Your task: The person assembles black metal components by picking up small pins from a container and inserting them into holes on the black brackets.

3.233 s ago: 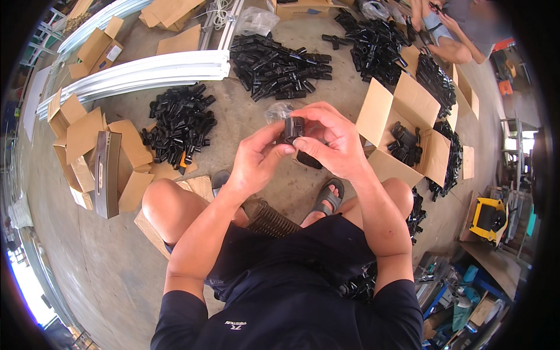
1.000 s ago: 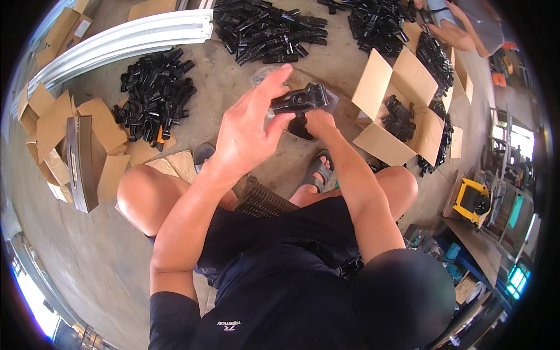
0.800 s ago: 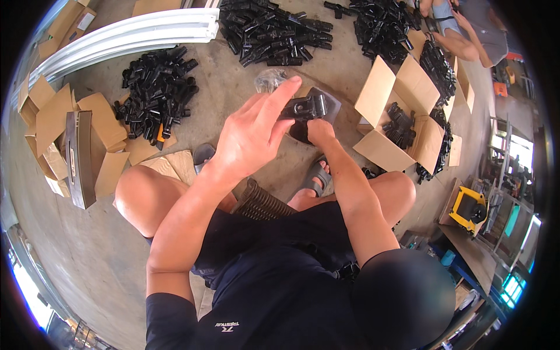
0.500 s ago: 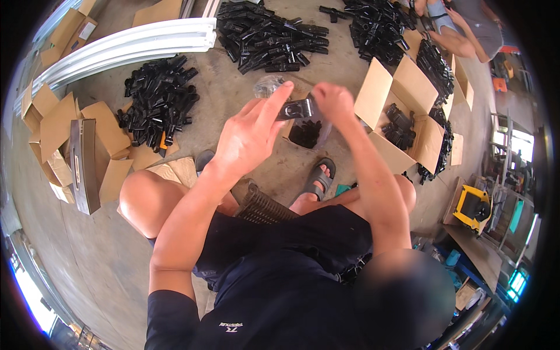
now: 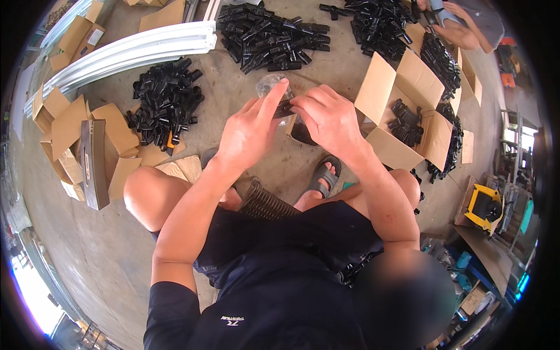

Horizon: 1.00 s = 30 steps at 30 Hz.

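Observation:
In front of my knees, my left hand (image 5: 245,135) grips a shiny black tube fitting (image 5: 283,110), its index finger stretched out past the piece. My right hand (image 5: 331,121) pinches the fitting's right end between thumb and fingers. Whether a small part sits in that pinch is hidden by the fingers. Below the right hand stands a small open box with small black parts (image 5: 301,133), partly covered by the hand. A crumpled clear plastic bag (image 5: 270,84) lies just beyond the fitting.
Piles of black fittings lie at the left (image 5: 165,102), far middle (image 5: 271,38) and far right (image 5: 379,26). An open carton (image 5: 382,90) with black parts stands at my right. White metal profiles (image 5: 134,55) and opened cartons (image 5: 70,125) are at left. Another person (image 5: 461,29) sits far right.
My right hand has come left and down onto the fitting's end; before, it was apart from it and blurred. The fitting has turned and is now mostly covered by fingers.

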{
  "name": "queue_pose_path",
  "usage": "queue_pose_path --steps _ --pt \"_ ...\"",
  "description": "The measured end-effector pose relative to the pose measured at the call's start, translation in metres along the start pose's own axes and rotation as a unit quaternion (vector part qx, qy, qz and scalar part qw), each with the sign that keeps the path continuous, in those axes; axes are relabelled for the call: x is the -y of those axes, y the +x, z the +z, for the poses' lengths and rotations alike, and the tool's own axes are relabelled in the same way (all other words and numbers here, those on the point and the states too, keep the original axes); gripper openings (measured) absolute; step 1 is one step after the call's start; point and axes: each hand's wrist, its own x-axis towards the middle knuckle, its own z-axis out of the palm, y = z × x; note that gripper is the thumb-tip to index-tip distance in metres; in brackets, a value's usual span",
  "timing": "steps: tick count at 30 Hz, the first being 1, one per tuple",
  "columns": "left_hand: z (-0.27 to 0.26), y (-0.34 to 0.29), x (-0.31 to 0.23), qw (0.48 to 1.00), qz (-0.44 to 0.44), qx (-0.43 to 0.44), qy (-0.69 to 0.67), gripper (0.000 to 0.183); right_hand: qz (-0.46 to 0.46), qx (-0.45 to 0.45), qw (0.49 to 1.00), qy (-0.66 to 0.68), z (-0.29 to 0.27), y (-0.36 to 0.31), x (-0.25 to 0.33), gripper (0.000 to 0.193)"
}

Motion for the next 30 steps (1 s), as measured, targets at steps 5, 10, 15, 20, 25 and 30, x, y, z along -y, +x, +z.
queue_pose_path --steps 5,10,15,20,25,30 --pt "0.004 0.0 -0.002 1.0 0.003 0.003 0.009 0.083 -0.025 -0.001 0.999 -0.034 0.002 -0.004 -0.002 0.018" --pt "0.005 0.003 -0.009 1.0 -0.001 0.016 0.019 0.083 -0.036 0.035 0.996 -0.071 0.008 -0.012 -0.006 0.028" --pt "0.007 0.003 -0.005 1.0 0.008 0.004 0.014 0.081 -0.031 0.041 0.996 -0.078 0.009 -0.009 -0.005 0.028" --pt "0.003 0.003 0.002 0.999 -0.023 -0.026 -0.028 0.065 -0.003 -0.042 0.998 -0.057 -0.002 0.004 -0.015 0.023" --pt "0.0 0.003 0.01 0.939 -0.182 -0.073 -0.282 0.047 0.067 -0.011 0.997 -0.038 -0.005 0.005 -0.03 0.013" --pt "-0.011 0.012 0.016 0.783 -0.235 -0.17 -0.55 0.04 0.092 0.204 0.971 -0.083 0.043 0.001 -0.053 0.017"
